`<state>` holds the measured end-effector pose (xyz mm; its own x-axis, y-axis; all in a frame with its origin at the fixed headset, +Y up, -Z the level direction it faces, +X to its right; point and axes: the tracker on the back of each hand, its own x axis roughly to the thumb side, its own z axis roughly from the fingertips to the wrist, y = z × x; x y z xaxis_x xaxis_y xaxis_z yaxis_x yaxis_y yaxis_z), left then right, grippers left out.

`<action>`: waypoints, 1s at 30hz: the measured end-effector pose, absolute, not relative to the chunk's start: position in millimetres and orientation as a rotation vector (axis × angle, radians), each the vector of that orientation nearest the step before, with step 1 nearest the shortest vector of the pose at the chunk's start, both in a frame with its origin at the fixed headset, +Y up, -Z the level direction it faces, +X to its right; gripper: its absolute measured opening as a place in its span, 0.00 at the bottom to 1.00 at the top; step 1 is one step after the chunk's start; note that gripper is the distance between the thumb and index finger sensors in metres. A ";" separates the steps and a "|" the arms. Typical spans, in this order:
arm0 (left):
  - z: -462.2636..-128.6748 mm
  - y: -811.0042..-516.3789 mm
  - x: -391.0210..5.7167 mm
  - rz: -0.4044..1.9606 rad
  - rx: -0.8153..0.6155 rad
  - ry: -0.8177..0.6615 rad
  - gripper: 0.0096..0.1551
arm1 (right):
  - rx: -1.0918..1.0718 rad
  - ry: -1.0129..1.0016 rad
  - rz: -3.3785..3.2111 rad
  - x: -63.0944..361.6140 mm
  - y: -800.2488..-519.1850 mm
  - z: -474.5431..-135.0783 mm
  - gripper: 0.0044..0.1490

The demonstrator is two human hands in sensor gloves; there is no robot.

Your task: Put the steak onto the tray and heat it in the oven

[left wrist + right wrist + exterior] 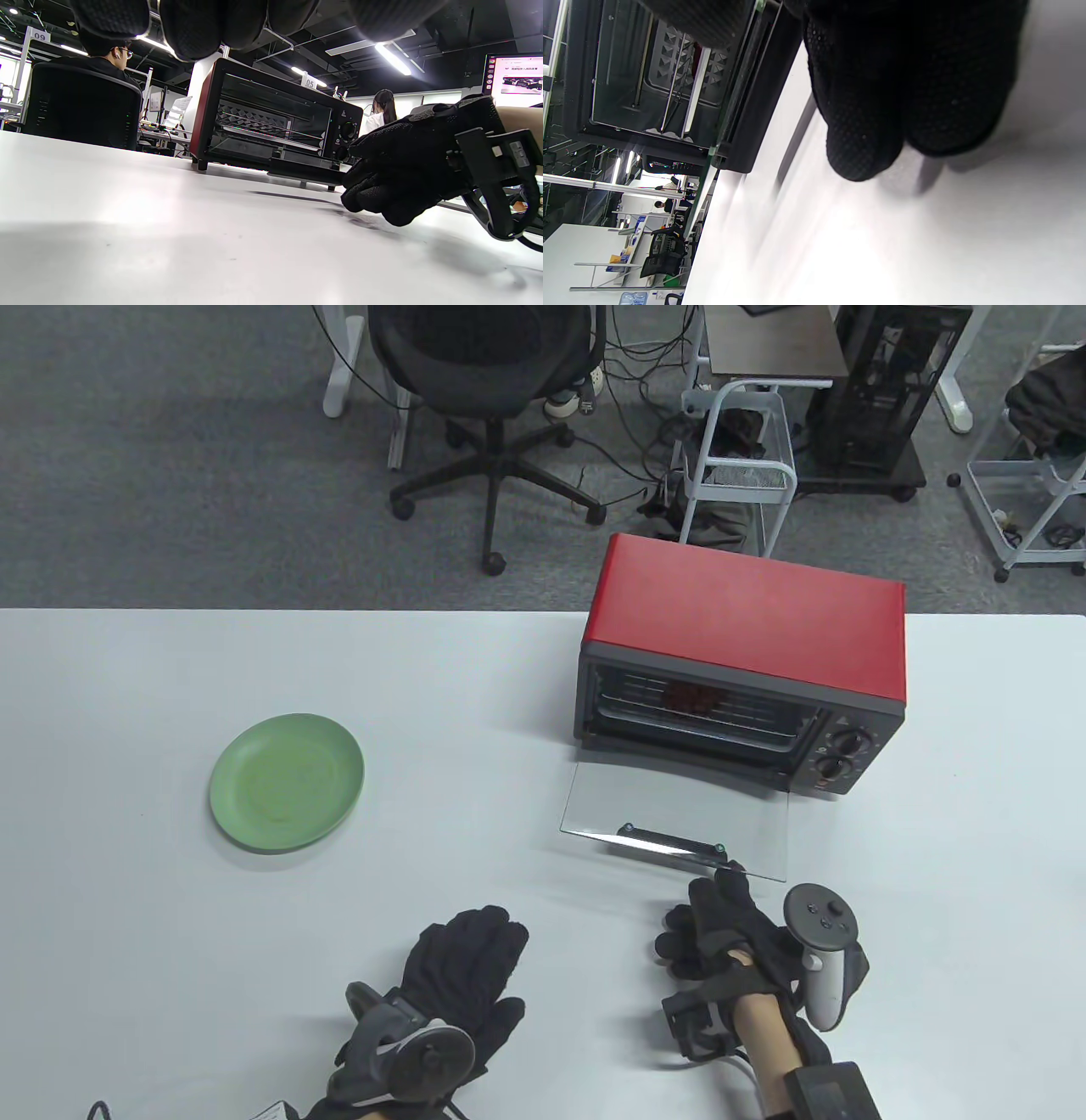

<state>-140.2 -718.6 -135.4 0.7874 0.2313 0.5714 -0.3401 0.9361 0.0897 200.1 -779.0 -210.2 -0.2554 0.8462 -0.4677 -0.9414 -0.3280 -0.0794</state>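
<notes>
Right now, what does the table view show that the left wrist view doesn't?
Only the table view: the green plate, the steak inside the oven, the oven's red top, the left hand lying flat. Only the left wrist view: people seated in the background. Both: the oven with its glass door folded down, and the right hand at the door's edge.
</notes>
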 end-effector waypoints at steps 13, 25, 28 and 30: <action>-135.5 -718.9 -140.5 0.312 0.191 -0.586 0.45 | -0.552 0.091 1.862 201.9 -767.7 -215.0 0.49; -135.6 -719.6 -140.3 0.312 0.177 -0.580 0.46 | -0.599 -0.099 2.021 205.5 -737.6 -233.6 0.44; -135.6 -719.5 -140.7 0.315 0.179 -0.574 0.45 | -0.654 -0.171 2.030 208.4 -733.3 -239.2 0.41; -135.6 -719.8 -140.7 0.314 0.179 -0.572 0.46 | -0.702 -0.228 2.036 210.3 -731.6 -243.3 0.39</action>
